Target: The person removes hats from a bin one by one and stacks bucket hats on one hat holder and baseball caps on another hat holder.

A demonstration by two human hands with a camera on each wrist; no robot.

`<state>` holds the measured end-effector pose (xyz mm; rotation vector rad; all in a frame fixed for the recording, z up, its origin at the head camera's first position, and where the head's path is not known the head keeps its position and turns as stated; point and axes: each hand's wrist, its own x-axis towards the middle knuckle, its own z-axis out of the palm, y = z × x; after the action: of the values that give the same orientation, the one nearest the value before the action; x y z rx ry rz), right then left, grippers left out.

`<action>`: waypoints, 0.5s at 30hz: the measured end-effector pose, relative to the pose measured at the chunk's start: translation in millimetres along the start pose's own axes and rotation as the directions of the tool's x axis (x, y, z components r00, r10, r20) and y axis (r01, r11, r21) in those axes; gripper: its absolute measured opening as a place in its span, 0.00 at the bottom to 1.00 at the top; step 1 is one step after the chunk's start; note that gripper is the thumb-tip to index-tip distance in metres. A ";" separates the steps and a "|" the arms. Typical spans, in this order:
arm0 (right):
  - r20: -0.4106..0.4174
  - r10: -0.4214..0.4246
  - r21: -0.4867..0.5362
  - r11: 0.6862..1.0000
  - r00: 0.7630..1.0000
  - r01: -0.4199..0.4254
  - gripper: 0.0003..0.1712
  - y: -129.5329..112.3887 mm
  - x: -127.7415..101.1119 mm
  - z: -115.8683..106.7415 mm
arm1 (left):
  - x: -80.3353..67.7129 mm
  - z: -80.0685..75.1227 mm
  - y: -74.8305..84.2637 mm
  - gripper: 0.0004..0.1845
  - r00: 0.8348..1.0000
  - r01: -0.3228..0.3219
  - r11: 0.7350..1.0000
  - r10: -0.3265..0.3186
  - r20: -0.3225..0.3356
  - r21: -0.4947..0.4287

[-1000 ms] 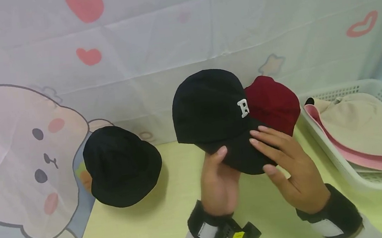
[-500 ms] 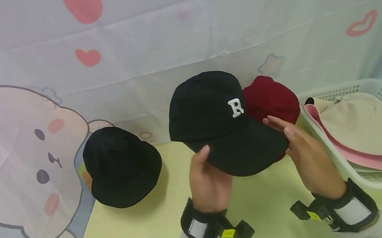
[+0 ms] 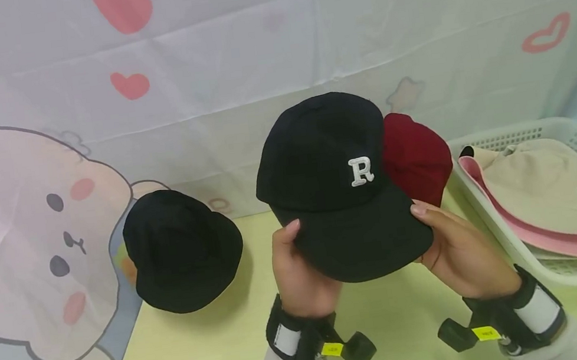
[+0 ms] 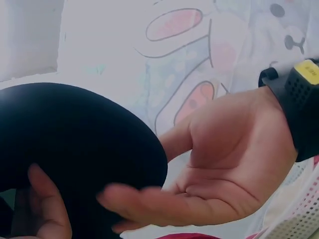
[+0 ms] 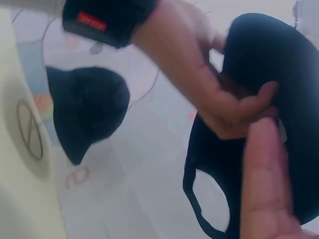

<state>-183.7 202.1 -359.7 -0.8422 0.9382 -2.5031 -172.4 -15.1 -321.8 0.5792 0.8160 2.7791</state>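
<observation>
A black cap with a white letter R [image 3: 332,187] is held up above the yellow-green table [image 3: 207,355], front toward me. My left hand [image 3: 297,256] pinches the left side of its brim, thumb on top. My right hand [image 3: 451,244] pinches the right side of the brim, thumb on its edge and fingers underneath. The left wrist view shows the brim's underside [image 4: 75,149] with my right hand's fingers [image 4: 164,199] beneath it. In the right wrist view my left hand [image 5: 199,84] grips the cap [image 5: 284,64] from inside.
A dark red cap [image 3: 419,153] stands behind the held cap against the cartoon backdrop. A second black cap [image 3: 181,251] lies at the table's left rear. A white perforated basket [image 3: 539,129] at the right holds beige and pink hats.
The cap has turned so its R faces me and has risen slightly. My right hand has moved from the top of the brim to its right edge and taken hold.
</observation>
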 end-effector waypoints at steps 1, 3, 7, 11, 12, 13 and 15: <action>0.025 -0.013 0.036 0.999 1.000 0.012 0.30 0.4 -0.1 -0.9 | 0.3 -0.2 0.2 0.11 1.000 0.011 1.000 -0.011 -0.006 -0.006; 0.071 -0.042 0.095 0.995 0.997 0.035 0.30 0.9 -0.2 -2.3 | 1.7 -1.4 -0.3 0.12 0.999 0.028 0.999 -0.029 -0.022 -0.018; 0.135 -0.107 0.179 0.980 0.985 0.082 0.31 0.4 -0.5 -3.1 | 3.9 -3.2 -1.3 0.14 0.998 0.045 0.998 -0.046 -0.037 -0.034; 0.136 -0.138 0.201 0.973 0.981 0.109 0.31 -1.2 -0.8 -2.4 | 5.1 -4.1 -1.9 0.16 0.998 0.046 0.998 -0.047 -0.032 -0.031; 0.136 -0.145 0.199 0.973 0.980 0.116 0.30 -1.3 -0.9 -2.5 | 5.3 -4.2 -2.0 0.16 0.998 0.047 0.998 -0.048 -0.028 -0.031; 0.132 -0.150 0.202 0.972 0.980 0.121 0.30 -1.3 -0.8 -2.2 | 5.3 -4.7 -2.1 0.16 0.998 0.049 0.998 -0.050 -0.024 -0.032; 0.129 -0.159 0.199 0.971 0.979 0.132 0.29 -1.2 -0.8 -1.8 | 5.5 -6.0 -2.5 0.16 0.998 0.054 0.998 -0.055 -0.015 -0.037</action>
<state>-184.3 204.2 -360.3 -1.0464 0.5983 -2.5619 -179.7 -14.4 -326.1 0.5214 0.7705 2.7464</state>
